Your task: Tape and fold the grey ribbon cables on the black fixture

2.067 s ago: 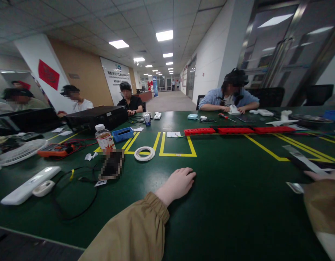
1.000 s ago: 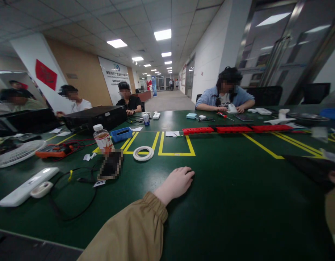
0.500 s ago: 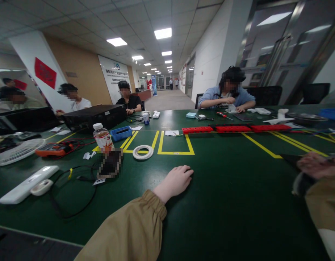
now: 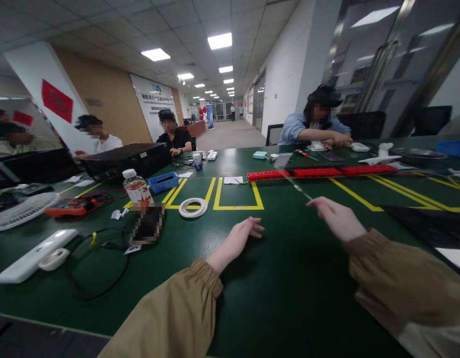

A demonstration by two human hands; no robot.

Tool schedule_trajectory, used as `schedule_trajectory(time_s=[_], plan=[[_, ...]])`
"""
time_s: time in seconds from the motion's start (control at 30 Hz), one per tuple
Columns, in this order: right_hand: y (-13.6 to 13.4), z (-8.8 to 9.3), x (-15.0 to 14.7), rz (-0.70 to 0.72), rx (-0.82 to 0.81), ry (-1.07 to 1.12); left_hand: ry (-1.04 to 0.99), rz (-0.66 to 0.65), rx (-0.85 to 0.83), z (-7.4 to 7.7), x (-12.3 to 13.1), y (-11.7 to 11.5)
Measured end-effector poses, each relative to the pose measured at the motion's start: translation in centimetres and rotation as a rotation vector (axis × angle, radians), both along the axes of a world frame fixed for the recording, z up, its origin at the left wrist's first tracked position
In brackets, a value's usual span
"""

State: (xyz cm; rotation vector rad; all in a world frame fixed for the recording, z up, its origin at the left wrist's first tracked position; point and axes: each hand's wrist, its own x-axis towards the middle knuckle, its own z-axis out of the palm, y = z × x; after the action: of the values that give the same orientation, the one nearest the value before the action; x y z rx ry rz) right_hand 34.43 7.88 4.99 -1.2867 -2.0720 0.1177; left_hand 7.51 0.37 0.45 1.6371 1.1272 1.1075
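My right hand [image 4: 336, 217] is closed, pinching the near end of a thin pale strip with a flat rectangular tab [image 4: 284, 160] at its far end. The strip slants up and to the left from my fingertips, its tab overlapping the red strip blocks in view. It is slightly blurred, so its exact kind is unclear. To the left, my left hand [image 4: 240, 238] hovers at the green table top [image 4: 289, 293] with its fingers apart and nothing in them. A roll of white tape [image 4: 193, 201] lies beyond it, near a yellow-taped rectangle [image 4: 237, 208].
Red strip blocks [image 4: 315, 172] line the far side. At left are a bottle [image 4: 137, 186], a blue tray [image 4: 163, 184], a phone-like blurred item [image 4: 147, 226], a black cable [image 4: 99, 297] and an orange multimeter [image 4: 71, 206]. A black sheet [image 4: 419, 226] lies at right. Several people sit around the table.
My right hand has come in from the right edge to the middle right, carrying the pale strip. My left hand's fingers have lifted and spread slightly. The view has shifted a little.
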Motion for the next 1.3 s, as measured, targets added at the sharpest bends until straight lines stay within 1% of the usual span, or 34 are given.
schedule_trajectory(time_s=[0.03, 0.07, 0.1, 0.13, 0.2, 0.27, 0.37, 0.43, 0.5, 0.6, 0.7, 0.9, 1.0, 1.17, 1.23, 1.3], plan=[[-1.1, -0.3, -1.1, 0.056, -0.014, -0.041, -0.109, 0.013, -0.075, 0.0, -0.2, 0.3], [-2.1, -0.7, -2.1, 0.157, -0.022, -0.118, -0.182, 0.027, -0.123, 0.0, -0.5, 0.4], [-2.8, -1.1, -2.9, 0.235, -0.02, -0.178, -0.224, 0.041, -0.143, 0.1, -0.8, 0.4], [-3.3, -1.4, -3.5, 0.309, -0.022, -0.239, -0.246, 0.066, -0.123, 0.3, -1.1, 0.3], [-3.6, -2.1, -4.1, 0.409, -0.03, -0.322, -0.201, 0.104, -0.051, 0.7, -1.5, 0.0], [-3.4, -2.6, -4.2, 0.445, -0.031, -0.356, -0.151, 0.148, -0.02, 1.0, -1.7, -0.4], [-2.9, -3.0, -4.0, 0.41, -0.007, -0.361, -0.172, 0.251, -0.045, 0.9, -1.8, -0.4], [-2.8, -3.1, -3.9, 0.353, 0.001, -0.367, -0.229, 0.323, -0.063, 0.7, -1.8, 0.0], [-2.8, -3.1, -3.8, 0.282, -0.01, -0.365, -0.31, 0.36, -0.077, 0.4, -2.0, 0.5], [-2.7, -3.2, -3.6, 0.215, -0.049, -0.348, -0.428, 0.352, -0.087, 0.1, -2.2, 0.9], [-2.4, -3.3, -3.4, 0.214, -0.064, -0.348, -0.518, 0.316, -0.115, 0.2, -2.4, 0.9], [-1.6, -3.8, -3.1, 0.199, -0.063, -0.33, -0.64, 0.273, -0.242, 1.2, -3.5, 0.7], [-1.5, -3.8, -3.1, 0.198, -0.07, -0.359, -0.605, 0.229, -0.263, 1.4, -4.1, 0.6], [-1.5, -3.8, -3.1, 0.211, -0.093, -0.366, -0.315, 0.092, -0.255, 0.4, -4.0, 0.5], [-1.5, -3.9, -3.0, 0.212, -0.091, -0.35, -0.223, 0.078, -0.236, 0.0, -3.9, 0.6], [-1.4, -4.0, -3.0, 0.2, -0.059, -0.348, -0.179, 0.108, -0.189, -0.3, -3.9, 0.9]])
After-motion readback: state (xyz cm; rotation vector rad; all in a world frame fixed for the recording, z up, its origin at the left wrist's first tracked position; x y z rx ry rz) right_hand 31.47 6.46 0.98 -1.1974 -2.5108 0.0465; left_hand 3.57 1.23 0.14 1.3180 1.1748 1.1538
